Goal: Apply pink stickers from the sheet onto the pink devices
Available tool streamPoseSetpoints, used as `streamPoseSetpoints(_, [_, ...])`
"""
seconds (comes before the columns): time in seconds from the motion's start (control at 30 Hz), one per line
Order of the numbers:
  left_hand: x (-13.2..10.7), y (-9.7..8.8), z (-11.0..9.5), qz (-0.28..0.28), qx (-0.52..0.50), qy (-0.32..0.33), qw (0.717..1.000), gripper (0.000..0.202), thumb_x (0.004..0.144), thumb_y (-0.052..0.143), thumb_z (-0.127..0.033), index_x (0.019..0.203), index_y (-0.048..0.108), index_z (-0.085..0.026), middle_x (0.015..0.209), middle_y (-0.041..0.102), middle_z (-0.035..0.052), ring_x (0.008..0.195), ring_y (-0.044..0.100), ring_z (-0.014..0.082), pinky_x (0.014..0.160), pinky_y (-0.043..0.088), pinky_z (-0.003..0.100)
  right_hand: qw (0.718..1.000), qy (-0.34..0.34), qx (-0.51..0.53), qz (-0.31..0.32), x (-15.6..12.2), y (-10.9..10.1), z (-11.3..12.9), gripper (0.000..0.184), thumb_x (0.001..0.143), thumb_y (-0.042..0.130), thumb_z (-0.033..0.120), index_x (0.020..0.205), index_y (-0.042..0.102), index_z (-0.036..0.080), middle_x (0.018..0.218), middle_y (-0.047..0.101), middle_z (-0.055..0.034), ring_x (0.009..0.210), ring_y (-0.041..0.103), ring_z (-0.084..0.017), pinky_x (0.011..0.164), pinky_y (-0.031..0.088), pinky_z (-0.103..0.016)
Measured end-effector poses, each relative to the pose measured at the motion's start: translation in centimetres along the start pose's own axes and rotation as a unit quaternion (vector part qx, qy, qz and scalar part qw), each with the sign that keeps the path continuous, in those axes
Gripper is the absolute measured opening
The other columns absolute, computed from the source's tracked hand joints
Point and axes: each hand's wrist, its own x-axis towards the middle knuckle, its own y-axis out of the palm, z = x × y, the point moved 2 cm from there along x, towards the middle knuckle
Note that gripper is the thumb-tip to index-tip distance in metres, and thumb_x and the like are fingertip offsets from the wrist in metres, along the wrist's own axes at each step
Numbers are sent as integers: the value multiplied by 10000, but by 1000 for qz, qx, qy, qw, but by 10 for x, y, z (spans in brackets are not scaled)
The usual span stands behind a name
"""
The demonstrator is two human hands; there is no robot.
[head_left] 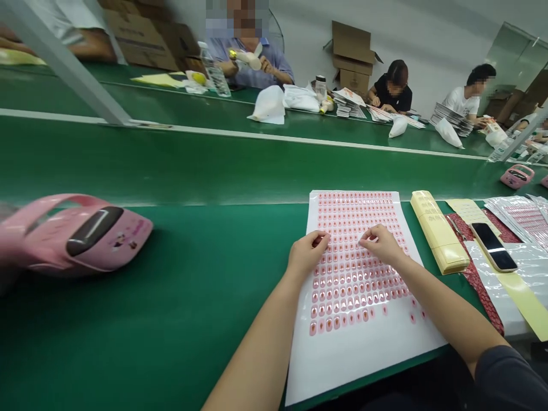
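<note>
A white backing sheet (355, 365) lies on the green bench, covered in rows of small pink stickers (355, 274). Near its bottom edge the rows are broken, with gaps between the stickers. My left hand (307, 252) and my right hand (382, 244) both rest on the sheet among the upper rows. The fingertips of each hand are pinched together against the stickers. Anything between them is too small to tell.
A pink plastic case (77, 234) with a dark window lies to the left. To the right are a pale yellow stack of strips (439, 231), a smartphone (493, 246) and clear-wrapped sheets (524, 220). Co-workers (391, 88) sit across a second green bench.
</note>
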Motion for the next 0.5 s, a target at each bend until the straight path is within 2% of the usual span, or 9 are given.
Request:
streamPoseSetpoints(0.17, [-1, 1, 1, 0, -7, -1, 1000, 278, 675, 453, -448, 703, 604, -215, 576, 619, -15, 570, 552, 154, 560, 390, 247, 999, -9, 3, 48, -8, 17, 4, 62, 680, 635, 240, 651, 618, 188, 818, 516, -20, 787, 511, -158, 743, 416, -311])
streamPoseSetpoints(0.33, [-1, 3, 2, -1, -9, -1, 1000, 256, 689, 458, -423, 695, 604, -213, 572, 617, -16, 562, 547, 149, 552, 383, 242, 999, -5, 1, 43, -10, 22, 2, 78, 692, 626, 254, 647, 621, 191, 801, 514, -18, 772, 500, -157, 721, 417, -301])
streamPoseSetpoints(0.5, [-1, 3, 1, -4, -7, 2, 1000, 244, 697, 464, -413, 698, 608, -216, 570, 625, -18, 566, 552, 149, 561, 388, 241, 998, -27, -50, 33, -3, 31, 7, 79, 715, 610, 215, 646, 618, 177, 791, 504, -27, 766, 500, -158, 726, 418, -300])
